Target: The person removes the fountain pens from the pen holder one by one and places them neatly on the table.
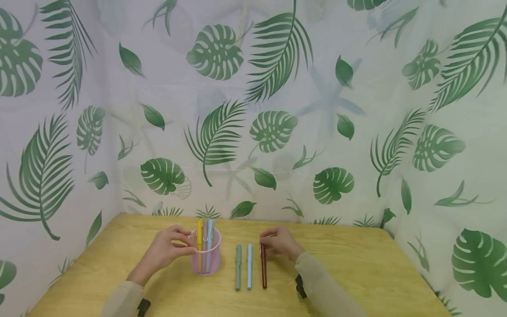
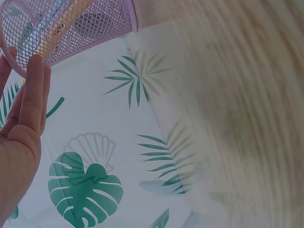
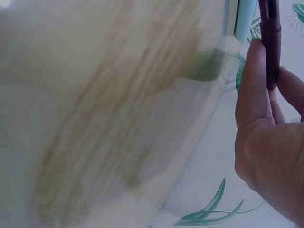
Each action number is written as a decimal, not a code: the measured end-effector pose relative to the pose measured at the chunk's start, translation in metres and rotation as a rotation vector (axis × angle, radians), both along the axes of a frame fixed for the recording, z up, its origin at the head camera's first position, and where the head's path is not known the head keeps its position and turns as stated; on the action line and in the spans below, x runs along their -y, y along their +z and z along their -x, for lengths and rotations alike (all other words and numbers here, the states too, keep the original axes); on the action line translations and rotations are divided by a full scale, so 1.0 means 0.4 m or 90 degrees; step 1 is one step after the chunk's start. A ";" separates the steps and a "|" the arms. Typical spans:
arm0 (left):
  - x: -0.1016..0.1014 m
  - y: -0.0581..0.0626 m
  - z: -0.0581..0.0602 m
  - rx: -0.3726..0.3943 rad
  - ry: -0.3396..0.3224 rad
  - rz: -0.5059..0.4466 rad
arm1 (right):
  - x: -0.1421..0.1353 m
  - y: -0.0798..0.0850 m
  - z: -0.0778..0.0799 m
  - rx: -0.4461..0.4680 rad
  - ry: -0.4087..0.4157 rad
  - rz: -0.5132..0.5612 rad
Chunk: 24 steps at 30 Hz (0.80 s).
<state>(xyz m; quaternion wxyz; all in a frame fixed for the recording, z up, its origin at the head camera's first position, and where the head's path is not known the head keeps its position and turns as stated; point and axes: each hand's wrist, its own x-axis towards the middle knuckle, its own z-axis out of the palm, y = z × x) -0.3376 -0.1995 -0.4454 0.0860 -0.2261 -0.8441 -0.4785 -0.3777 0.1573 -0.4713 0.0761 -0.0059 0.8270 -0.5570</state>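
Observation:
A pink mesh pen holder (image 1: 214,260) stands upright on the table, with a yellow pen (image 1: 199,233), a greyish-mauve pen (image 1: 204,226) and a light blue pen (image 1: 211,233) leaning in it. At its rim, my left hand (image 1: 166,250) holds the left side between thumb and fingers. My right hand (image 1: 282,243) pinches the far end of a dark red capped pen (image 1: 264,268); the right wrist view shows that end between finger and thumb (image 3: 290,88). To its left lie a second light blue pen (image 1: 249,267) and a grey-green pen (image 1: 238,267), side by side and roughly parallel.
The yellow wooden table (image 1: 348,264) reaches back to a white wall covering (image 1: 277,97) printed with green leaves, which also rises along both sides. Dark straps (image 1: 301,286) sit at both wrists below the light sleeves.

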 end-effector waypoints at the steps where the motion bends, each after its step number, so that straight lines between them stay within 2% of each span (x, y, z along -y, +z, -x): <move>1: 0.001 0.000 0.000 0.005 0.001 -0.001 | 0.000 -0.003 -0.001 0.004 0.001 -0.006; 10: -0.001 -0.004 0.005 0.006 0.014 0.005 | 0.001 -0.017 -0.001 0.046 0.021 0.017; 17: -0.007 -0.004 0.005 0.008 0.002 0.008 | -0.004 -0.024 0.003 0.065 0.024 0.020; 24: -0.001 -0.003 0.004 0.003 0.005 0.011 | 0.002 -0.021 0.007 0.069 0.037 -0.002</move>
